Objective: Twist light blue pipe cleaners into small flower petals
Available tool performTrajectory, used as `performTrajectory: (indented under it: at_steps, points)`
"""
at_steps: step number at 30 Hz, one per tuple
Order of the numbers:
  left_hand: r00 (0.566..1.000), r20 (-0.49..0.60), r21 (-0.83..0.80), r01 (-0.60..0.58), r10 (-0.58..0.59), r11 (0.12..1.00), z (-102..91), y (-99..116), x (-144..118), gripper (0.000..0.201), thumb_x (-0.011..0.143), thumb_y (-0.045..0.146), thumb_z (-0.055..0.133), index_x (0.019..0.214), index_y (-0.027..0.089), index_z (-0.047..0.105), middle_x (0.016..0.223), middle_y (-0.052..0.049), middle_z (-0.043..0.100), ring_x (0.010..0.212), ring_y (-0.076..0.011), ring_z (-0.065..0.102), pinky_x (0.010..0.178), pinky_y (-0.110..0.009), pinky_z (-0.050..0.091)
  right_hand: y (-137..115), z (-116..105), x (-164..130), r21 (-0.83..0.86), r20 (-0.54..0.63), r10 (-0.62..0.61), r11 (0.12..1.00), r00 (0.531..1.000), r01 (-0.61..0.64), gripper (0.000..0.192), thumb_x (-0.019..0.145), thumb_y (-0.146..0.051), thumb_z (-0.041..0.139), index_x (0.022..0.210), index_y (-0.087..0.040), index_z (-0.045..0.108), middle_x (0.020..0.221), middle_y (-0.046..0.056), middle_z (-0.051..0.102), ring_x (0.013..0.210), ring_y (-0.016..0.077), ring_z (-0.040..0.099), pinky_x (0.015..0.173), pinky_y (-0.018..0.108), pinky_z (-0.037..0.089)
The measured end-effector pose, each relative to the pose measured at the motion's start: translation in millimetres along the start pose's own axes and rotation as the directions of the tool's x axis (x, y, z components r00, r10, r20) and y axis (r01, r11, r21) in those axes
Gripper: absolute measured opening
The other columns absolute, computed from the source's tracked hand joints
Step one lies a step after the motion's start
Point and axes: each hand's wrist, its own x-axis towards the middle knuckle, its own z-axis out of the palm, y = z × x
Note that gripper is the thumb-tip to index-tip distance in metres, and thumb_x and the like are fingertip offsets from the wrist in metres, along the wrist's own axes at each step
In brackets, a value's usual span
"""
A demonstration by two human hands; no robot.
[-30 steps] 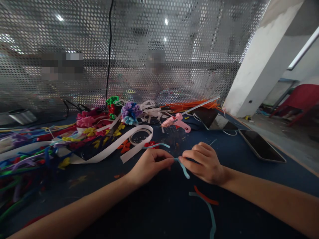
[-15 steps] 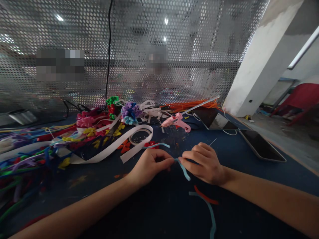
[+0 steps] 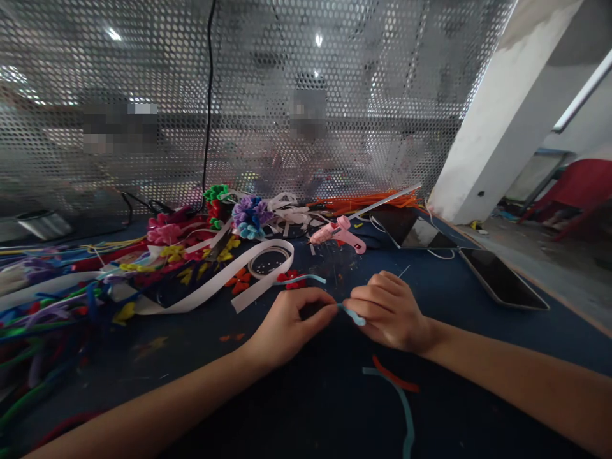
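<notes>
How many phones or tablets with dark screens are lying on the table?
2. One dark-screened device lies at the far right of the blue table, just beyond the pink glue gun; the other lies nearer, by the right edge. Craft clutter could hide more.

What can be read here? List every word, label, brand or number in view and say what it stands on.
There is no readable text in this view.
Pink plastic glue gun: no label can be made out.
Two dark flat screens: blank, showing only reflections.
White ribbon strip: plain.
Light blue pipe cleaner pinched between the left hand and right hand: unmarked.
Behind the perforated metal screen everything is blurred.
</notes>
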Motion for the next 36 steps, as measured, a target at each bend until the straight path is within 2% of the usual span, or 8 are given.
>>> performTrajectory:
  at_steps: [3,6,10,13,21,26,32,36]
  points:
    - [0.994,-0.021,0.096,-0.104,0.107,0.99,1.8,-0.4,-2.1,0.016,0.086,0.026,0.047,0.09,0.018,0.06,0.083,0.0,0.063,0.076,-0.0127,0.057,0.068,-0.023,0.043,-0.3,3.3,1.6,0.109,0.001,0.06,0.992,0.998,-0.06,0.012,0.079,-0.015,0.054,0.091,-0.017,0.056,0.083,0.005,0.063,0.069,0.0149,0.05,0.062,0.03,0.041]
    - [0.973,-0.076,0.263,-0.193,0.219,0.945,3.8,-2.3,-4.8,0.016,0.088,0.022,0.045,0.094,0.018,0.059,0.084,-0.001,0.061,0.075,-0.0128,0.057,0.067,-0.023,0.044,-2.5,5.1,3.5,0.224,-0.018,0.152,0.964,0.988,-0.144,0.011,0.078,-0.009,0.055,0.087,-0.015,0.056,0.079,0.004,0.063,0.069,0.0141,0.054,0.063,0.029,0.044]
    - [0.911,-0.021,0.522,-0.342,0.413,0.782,4.6,-5.6,-9.2,0.017,0.088,0.021,0.042,0.092,0.017,0.058,0.075,-0.001,0.057,0.063,-0.0124,0.054,0.056,-0.023,0.041,-8.4,5.6,3.4,0.264,-0.104,0.199,0.95,0.974,-0.166,0.011,0.075,-0.009,0.06,0.082,-0.016,0.057,0.073,0.002,0.064,0.066,0.0129,0.057,0.061,0.027,0.046]
    - [0.881,0.025,0.598,-0.392,0.472,0.699,5.1,-9.0,-10.8,0.016,0.087,0.02,0.042,0.087,0.017,0.058,0.07,0.0,0.056,0.058,-0.0117,0.053,0.051,-0.022,0.039,-12.5,6.0,1.9,0.284,-0.103,0.274,0.929,0.956,-0.236,0.011,0.076,-0.012,0.061,0.083,-0.017,0.056,0.069,0.0,0.064,0.059,0.0105,0.056,0.055,0.024,0.045]
    - [0.911,0.001,0.656,-0.312,0.412,0.688,11.3,-16.7,-8.2,0.011,0.083,0.021,0.045,0.078,0.016,0.053,0.069,0.0,0.055,0.055,-0.0123,0.051,0.048,-0.023,0.038,-12.0,7.8,3.2,0.278,0.047,0.245,0.928,0.968,-0.248,0.013,0.081,-0.012,0.055,0.093,-0.016,0.06,0.081,0.004,0.066,0.071,0.0132,0.061,0.063,0.025,0.05]
    - [0.895,0.028,0.685,-0.342,0.446,0.644,11.1,-16.7,-9.6,0.015,0.087,0.024,0.042,0.083,0.017,0.054,0.069,-0.001,0.054,0.056,-0.0135,0.05,0.049,-0.024,0.039,-12.7,7.1,5.5,0.277,0.131,0.268,0.915,0.955,-0.295,0.013,0.082,-0.015,0.051,0.088,-0.014,0.062,0.079,0.006,0.066,0.072,0.015,0.061,0.065,0.028,0.052]
    - [0.919,0.004,0.608,-0.316,0.395,0.729,8.5,-13.5,-9.3,0.014,0.087,0.019,0.04,0.089,0.017,0.053,0.073,-0.001,0.054,0.06,-0.013,0.052,0.054,-0.024,0.041,-12.8,7.5,3.3,0.262,0.123,0.252,0.924,0.96,-0.277,0.016,0.08,-0.014,0.052,0.094,-0.013,0.06,0.086,0.008,0.065,0.08,0.0171,0.061,0.072,0.031,0.053]
    - [0.928,0.009,0.61,-0.3,0.373,0.733,9.0,-13.9,-8.2,0.014,0.086,0.018,0.04,0.082,0.016,0.054,0.071,0.0,0.053,0.057,-0.0124,0.051,0.052,-0.023,0.039,-11.4,8.3,2.9,0.25,0.146,0.235,0.931,0.961,-0.265,0.016,0.081,-0.01,0.049,0.094,-0.013,0.058,0.087,0.007,0.065,0.079,0.0166,0.061,0.07,0.03,0.052]
